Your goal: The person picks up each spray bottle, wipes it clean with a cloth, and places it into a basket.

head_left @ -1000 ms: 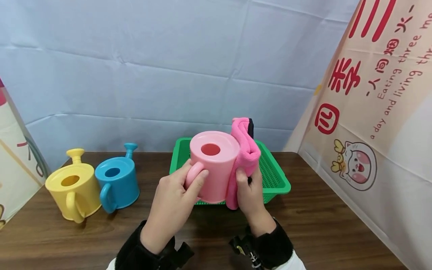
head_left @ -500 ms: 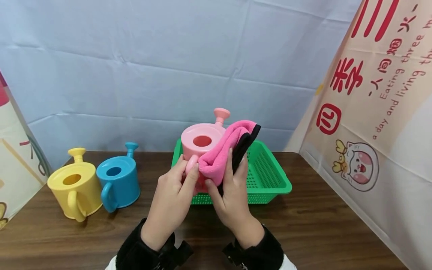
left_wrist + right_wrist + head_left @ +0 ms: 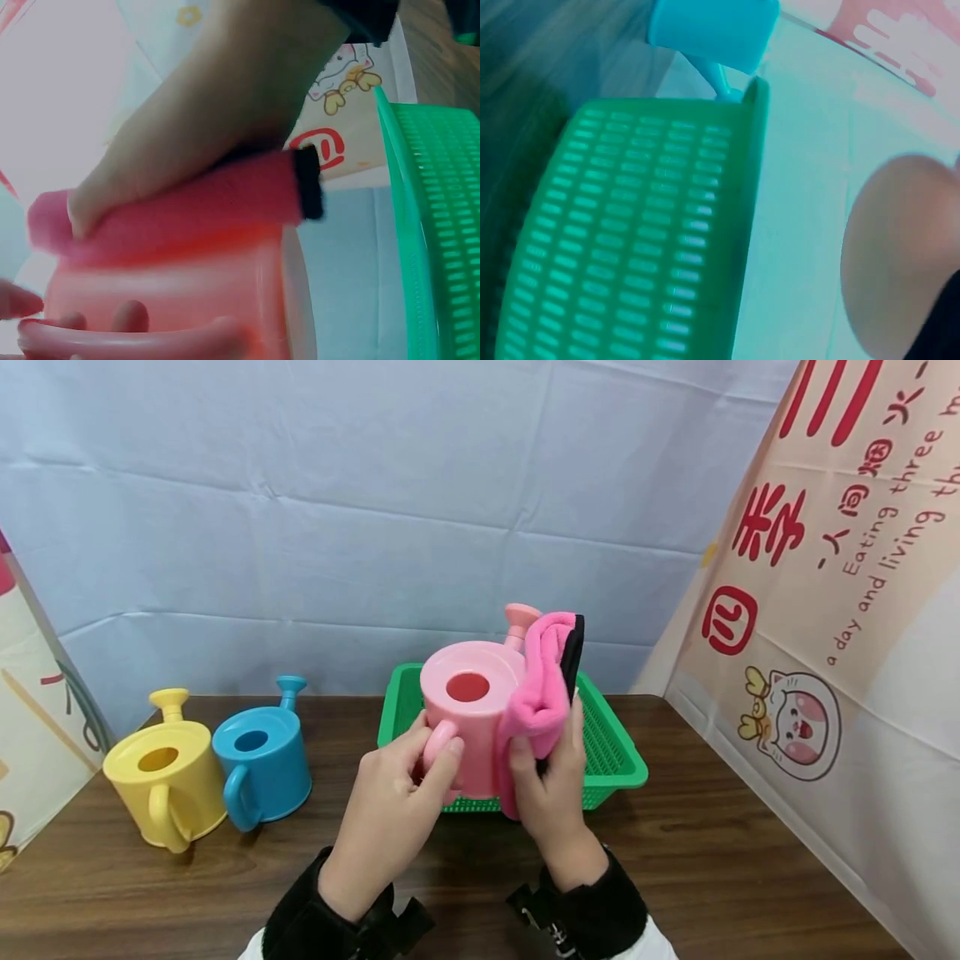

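Note:
My left hand [image 3: 397, 806] grips the handle of a pink toy watering can [image 3: 480, 747], which is held up in front of a green basket [image 3: 611, 760]. A folded bright pink cloth [image 3: 542, 697] with black edging lies against the can's right side, and my right hand [image 3: 557, 793] holds it there, thumb on the near face. In the left wrist view the cloth [image 3: 187, 214] presses along the can's wall [image 3: 180, 292], with fingertips [image 3: 131, 316] showing behind the handle. The right wrist view catches only part of the right hand [image 3: 904, 255], without the cloth.
On the left of the wooden table [image 3: 712, 860] stand a yellow watering can [image 3: 180, 777] and a blue watering can [image 3: 273, 768], side by side. A pale blue cloth backdrop [image 3: 337, 527] hangs behind, and a printed sheet [image 3: 810, 635] slopes along the right.
The right hand first brought the cloth left across the can's front, then back to its right side. The can shifted left, then right again, its spout now showing behind the cloth.

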A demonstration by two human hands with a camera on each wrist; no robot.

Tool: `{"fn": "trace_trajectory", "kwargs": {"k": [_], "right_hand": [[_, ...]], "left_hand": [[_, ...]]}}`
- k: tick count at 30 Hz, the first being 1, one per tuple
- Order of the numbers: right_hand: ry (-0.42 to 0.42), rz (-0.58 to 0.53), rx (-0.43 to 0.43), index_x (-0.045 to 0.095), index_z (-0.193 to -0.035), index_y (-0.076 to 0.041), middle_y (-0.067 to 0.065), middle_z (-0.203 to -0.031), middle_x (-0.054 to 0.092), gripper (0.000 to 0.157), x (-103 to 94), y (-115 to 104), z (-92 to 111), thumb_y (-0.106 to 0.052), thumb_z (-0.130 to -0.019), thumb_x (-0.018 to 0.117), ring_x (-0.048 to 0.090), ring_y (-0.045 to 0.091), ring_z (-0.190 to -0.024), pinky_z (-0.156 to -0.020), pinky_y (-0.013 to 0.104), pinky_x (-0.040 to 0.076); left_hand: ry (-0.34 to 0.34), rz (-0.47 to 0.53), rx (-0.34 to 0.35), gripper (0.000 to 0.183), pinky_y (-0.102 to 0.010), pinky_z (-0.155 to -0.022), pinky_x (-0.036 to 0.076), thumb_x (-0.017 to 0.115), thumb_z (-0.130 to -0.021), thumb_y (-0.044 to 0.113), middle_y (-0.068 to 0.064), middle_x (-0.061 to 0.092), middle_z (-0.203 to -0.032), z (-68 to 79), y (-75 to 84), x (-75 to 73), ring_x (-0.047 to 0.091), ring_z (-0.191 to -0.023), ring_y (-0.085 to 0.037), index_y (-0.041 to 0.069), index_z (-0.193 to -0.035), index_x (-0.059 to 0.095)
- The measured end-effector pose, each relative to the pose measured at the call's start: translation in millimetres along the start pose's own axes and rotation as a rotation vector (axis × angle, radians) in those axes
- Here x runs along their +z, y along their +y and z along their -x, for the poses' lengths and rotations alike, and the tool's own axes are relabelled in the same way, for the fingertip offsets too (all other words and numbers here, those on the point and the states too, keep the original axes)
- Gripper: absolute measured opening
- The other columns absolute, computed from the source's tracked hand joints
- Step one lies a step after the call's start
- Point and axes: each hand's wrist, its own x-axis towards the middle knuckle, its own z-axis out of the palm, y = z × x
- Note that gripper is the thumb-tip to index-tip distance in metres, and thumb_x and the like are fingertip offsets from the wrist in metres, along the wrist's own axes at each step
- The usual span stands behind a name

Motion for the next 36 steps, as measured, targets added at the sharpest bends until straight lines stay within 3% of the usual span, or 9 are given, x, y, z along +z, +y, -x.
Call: {"fn": "trace_trajectory", "kwargs": {"k": [6, 10, 14, 17, 20, 24, 28, 32, 36], "right_hand": [[0.062, -0.176, 0.115, 0.047, -0.089, 0.007, 0.008, -0.072, 0.049, 0.03, -6.6, 21.7, 7.4, -0.021, -0.089, 0.035, 0.048, 0.012, -0.055, -0.052, 0.025, 0.039], [0.078, -0.228, 0.109, 0.046, -0.088, 0.007, 0.007, -0.07, 0.049, 0.029, -1.9, 16.7, 8.4, -0.019, -0.089, 0.033, 0.047, 0.013, -0.052, -0.052, 0.027, 0.039], [0.077, -0.214, 0.01, 0.036, -0.106, 0.015, 0.016, -0.092, 0.049, 0.046, 7.3, -5.1, 1.7, -0.027, -0.089, 0.036, 0.051, 0.021, -0.077, -0.067, 0.03, 0.042], [0.071, -0.052, -0.084, 0.02, -0.126, 0.01, 0.025, -0.121, 0.03, 0.06, 14.7, -14.2, 1.4, -0.032, -0.088, 0.039, 0.035, 0.033, -0.107, -0.085, 0.039, 0.036], [0.044, 0.134, -0.181, 0.013, -0.134, -0.002, 0.027, -0.13, 0.013, 0.062, 20.8, -18.2, 4.2, -0.03, -0.087, 0.041, 0.018, 0.04, -0.116, -0.091, 0.048, 0.024], [0.0, 0.235, -0.266, 0.014, -0.136, -0.012, 0.027, -0.132, 0.01, 0.06, 24.6, -15.8, 9.2, -0.029, -0.086, 0.042, 0.013, 0.044, -0.117, -0.092, 0.052, 0.019], [0.013, 0.245, -0.265, 0.018, -0.135, -0.013, 0.027, -0.131, 0.013, 0.059, 23.7, -5.8, 12.5, -0.029, -0.086, 0.045, 0.016, 0.043, -0.116, -0.091, 0.051, 0.022], [0.031, 0.202, -0.236, 0.019, -0.136, -0.016, 0.026, -0.131, 0.013, 0.063, 20.8, 0.4, 14.2, -0.03, -0.083, 0.051, 0.017, 0.043, -0.117, -0.091, 0.049, 0.026], [0.042, 0.135, -0.2, 0.02, -0.135, -0.015, 0.026, -0.131, 0.014, 0.065, 15.8, -4.5, 8.8, -0.03, -0.082, 0.054, 0.019, 0.041, -0.117, -0.091, 0.046, 0.029]], "left_hand": [[0.033, -0.057, 0.061, 0.042, -0.022, -0.04, 0.034, 0.055, -0.075, 0.047, 0.008, 0.044, -0.052, -0.9, -0.5, 2.8, 0.047, -0.061, -0.003, 0.015, -0.053, 0.041], [0.054, -0.03, 0.06, 0.037, -0.021, -0.042, 0.039, 0.056, -0.076, 0.044, 0.01, 0.051, -0.059, -1.7, -1.7, 2.3, 0.052, -0.077, 0.0, 0.016, -0.054, 0.045], [0.069, 0.052, 0.042, 0.033, -0.023, -0.043, 0.041, 0.054, -0.08, 0.04, 0.007, 0.053, -0.06, -0.4, -0.9, -0.9, 0.044, -0.105, -0.002, 0.014, -0.059, 0.049], [0.054, 0.088, 0.038, 0.031, -0.024, -0.049, 0.043, 0.048, -0.084, 0.036, 0.004, 0.049, -0.054, 0.0, -0.1, -2.2, 0.041, -0.108, -0.003, 0.013, -0.064, 0.05], [0.042, 0.101, 0.045, 0.032, -0.022, -0.068, 0.044, 0.043, -0.087, 0.035, 0.003, 0.046, -0.051, -2.3, -0.7, -2.3, 0.051, -0.084, -0.004, 0.011, -0.067, 0.049], [0.052, 0.111, 0.046, 0.034, -0.021, -0.079, 0.04, 0.04, -0.088, 0.036, 0.003, 0.041, -0.049, -4.1, -1.9, -2.1, 0.044, -0.053, -0.01, 0.01, -0.068, 0.047], [0.036, 0.129, 0.051, 0.034, -0.023, -0.067, 0.043, 0.039, -0.089, 0.035, 0.003, 0.04, -0.05, -3.0, -2.0, -0.4, 0.042, -0.052, -0.011, 0.009, -0.067, 0.045], [0.024, 0.126, 0.082, 0.033, -0.023, -0.073, 0.042, 0.039, -0.089, 0.032, 0.004, 0.042, -0.052, -1.5, -2.1, 0.7, 0.049, -0.081, -0.005, 0.01, -0.066, 0.045], [0.014, 0.128, 0.087, 0.032, -0.024, -0.073, 0.044, 0.039, -0.09, 0.03, 0.005, 0.045, -0.054, 0.3, -0.2, -0.6, 0.038, -0.111, -0.005, 0.01, -0.066, 0.047]]}}
